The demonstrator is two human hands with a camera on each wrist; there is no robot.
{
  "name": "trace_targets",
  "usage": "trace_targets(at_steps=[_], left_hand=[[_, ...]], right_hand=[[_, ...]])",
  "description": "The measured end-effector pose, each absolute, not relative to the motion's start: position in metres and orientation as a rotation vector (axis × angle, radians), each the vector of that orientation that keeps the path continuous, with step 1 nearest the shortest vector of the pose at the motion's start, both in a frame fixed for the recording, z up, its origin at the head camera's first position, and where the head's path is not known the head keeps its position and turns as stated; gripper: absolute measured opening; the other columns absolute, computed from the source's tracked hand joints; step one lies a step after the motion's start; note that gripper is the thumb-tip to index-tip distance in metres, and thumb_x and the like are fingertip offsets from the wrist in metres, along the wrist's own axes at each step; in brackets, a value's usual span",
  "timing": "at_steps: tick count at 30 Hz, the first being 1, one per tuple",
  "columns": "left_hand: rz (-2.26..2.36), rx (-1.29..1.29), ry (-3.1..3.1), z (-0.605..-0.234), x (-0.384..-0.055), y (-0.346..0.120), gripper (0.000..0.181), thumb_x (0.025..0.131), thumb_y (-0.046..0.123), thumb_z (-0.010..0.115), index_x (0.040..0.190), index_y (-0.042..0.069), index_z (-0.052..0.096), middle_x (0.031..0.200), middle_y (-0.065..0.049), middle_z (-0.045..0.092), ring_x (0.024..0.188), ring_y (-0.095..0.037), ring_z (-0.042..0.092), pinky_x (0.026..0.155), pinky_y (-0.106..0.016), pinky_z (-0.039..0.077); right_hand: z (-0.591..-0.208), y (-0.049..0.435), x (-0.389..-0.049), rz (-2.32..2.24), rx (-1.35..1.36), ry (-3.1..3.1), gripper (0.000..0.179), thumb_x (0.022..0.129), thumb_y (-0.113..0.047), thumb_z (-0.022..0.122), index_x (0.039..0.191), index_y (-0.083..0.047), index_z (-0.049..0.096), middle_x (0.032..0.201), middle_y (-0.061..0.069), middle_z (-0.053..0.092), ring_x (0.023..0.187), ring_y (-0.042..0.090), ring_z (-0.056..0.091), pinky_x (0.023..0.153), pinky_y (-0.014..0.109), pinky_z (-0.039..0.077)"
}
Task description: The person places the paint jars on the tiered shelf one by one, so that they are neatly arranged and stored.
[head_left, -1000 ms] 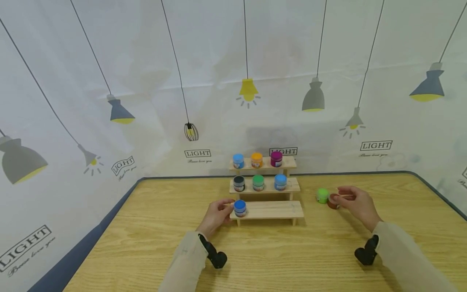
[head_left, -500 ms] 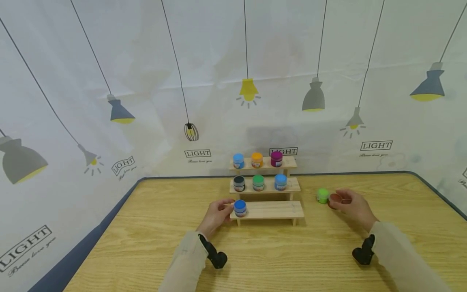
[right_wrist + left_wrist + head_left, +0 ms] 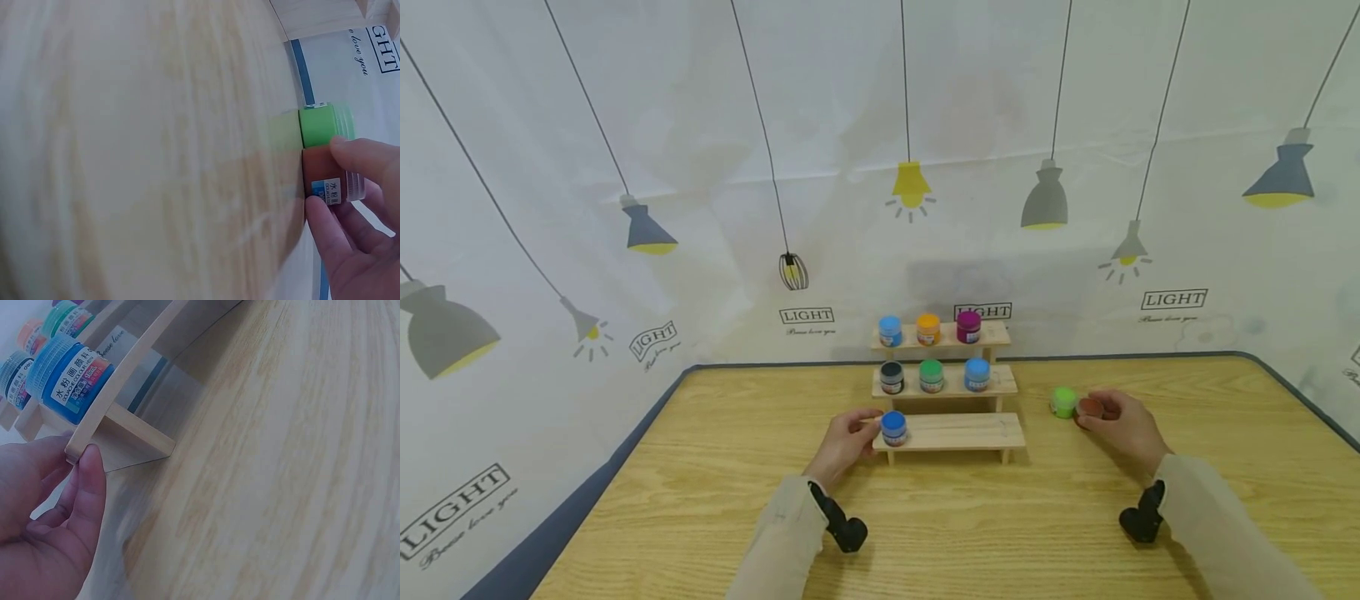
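Observation:
My left hand (image 3: 844, 447) pinches the left end of the lowest board of a three-step wooden display rack (image 3: 962, 432). A blue gouache paint jar (image 3: 72, 378) stands on that board, just beside the fingers. At the right, my right hand (image 3: 1126, 427) holds a brown paint jar (image 3: 325, 173) between thumb and fingers. The jar's base appears to be on the table. Touching or almost touching it is a light green paint jar (image 3: 1063, 402), upright on the table. The palm of the right hand is partly hidden in the head view.
On the middle step stand a black jar (image 3: 892, 377), a green jar (image 3: 931, 376) and a light blue jar (image 3: 977, 375). The top step bears a light blue jar (image 3: 890, 331), an orange jar (image 3: 928, 329) and a purple jar (image 3: 968, 327). A printed curtain (image 3: 850, 233) hangs behind the table (image 3: 970, 525).
My right hand has shifted slightly left and its fingers have settled round the brown jar, which has moved only a little. The left hand and the rack have stayed in place.

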State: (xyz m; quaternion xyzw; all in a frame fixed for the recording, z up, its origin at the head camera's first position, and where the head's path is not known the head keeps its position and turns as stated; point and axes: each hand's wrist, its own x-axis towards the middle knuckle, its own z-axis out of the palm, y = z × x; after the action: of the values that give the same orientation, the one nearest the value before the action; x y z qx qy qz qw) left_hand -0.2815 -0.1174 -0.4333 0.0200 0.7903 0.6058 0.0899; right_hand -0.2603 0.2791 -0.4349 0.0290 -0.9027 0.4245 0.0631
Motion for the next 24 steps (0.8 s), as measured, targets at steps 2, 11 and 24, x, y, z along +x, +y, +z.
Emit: trace_targets(at_steps=[2, 11, 24], left_hand=[[1.806, 0.064, 2.352, -0.434, -0.281, -0.117, 0.028, 0.091, 0.013, 0.051, 0.117, 0.002, 0.056, 0.079, -0.008, 0.054, 0.057, -0.012, 0.047, 0.058, -0.025, 0.048], [1.825, 0.054, 2.322, -0.434, -0.283, -0.118, 0.029, 0.09, 0.013, 0.052, 0.117, 0.002, 0.056, 0.079, -0.008, 0.054, 0.055, -0.012, 0.049, 0.057, -0.025, 0.048], [1.78, 0.092, 2.389, -0.438, -0.285, -0.118, 0.03, 0.09, 0.015, 0.052, 0.117, 0.002, 0.056, 0.082, -0.008, 0.058, 0.056, -0.011, 0.048, 0.056, -0.025, 0.047]], right_hand=[[-0.435, 0.279, -0.26, 1.272, 0.088, -2.723, 0.054, 0.085, -0.02, 0.061, 0.122, 0.013, 0.041, 0.111, 0.03, 0.048, 0.096, 0.037, 0.05, 0.075, 0.04, 0.044], [-0.431, 0.284, -0.259, 1.216, 0.085, -2.731, 0.052, 0.084, -0.025, 0.061, 0.12, 0.01, 0.045, 0.109, 0.028, 0.051, 0.094, 0.037, 0.051, 0.077, 0.044, 0.043], [-0.418, 0.282, -0.245, 1.246, 0.147, -2.717, 0.055, 0.084, -0.026, 0.062, 0.122, 0.009, 0.044, 0.109, 0.027, 0.052, 0.096, 0.037, 0.052, 0.072, 0.037, 0.047]])
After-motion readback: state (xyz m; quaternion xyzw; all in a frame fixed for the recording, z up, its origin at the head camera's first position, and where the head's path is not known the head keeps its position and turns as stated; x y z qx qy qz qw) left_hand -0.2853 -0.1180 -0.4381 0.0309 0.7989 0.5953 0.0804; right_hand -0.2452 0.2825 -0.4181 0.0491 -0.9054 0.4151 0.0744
